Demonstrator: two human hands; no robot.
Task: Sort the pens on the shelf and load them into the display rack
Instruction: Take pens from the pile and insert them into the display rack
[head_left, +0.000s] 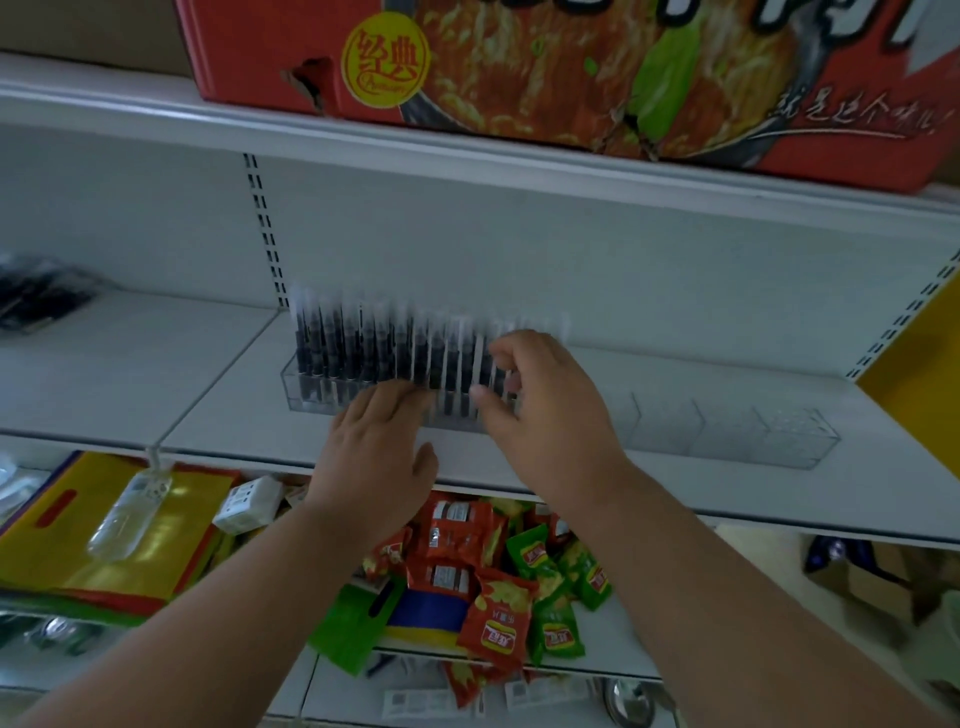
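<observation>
A long clear display rack (727, 431) stands on the white shelf (223, 415). Its left half is filled with several upright black pens (353, 353) with white caps; its right compartments hold nothing. My left hand (379, 457) reaches up to the rack's front, its straight fingers touching the lower ends of the pens near the middle. My right hand (550, 410) is just to the right, at the end of the pen row. Its fingers and thumb are curled and pinch a pen there. The view is blurred, and the hand hides the pinched pen's lower part.
A big red noodle carton (519, 67) sits on the shelf above. The shelf below holds red and green snack packets (498, 587), yellow bags (104, 525) and a clear bottle (130, 514). Dark packs (36, 296) lie at the far left.
</observation>
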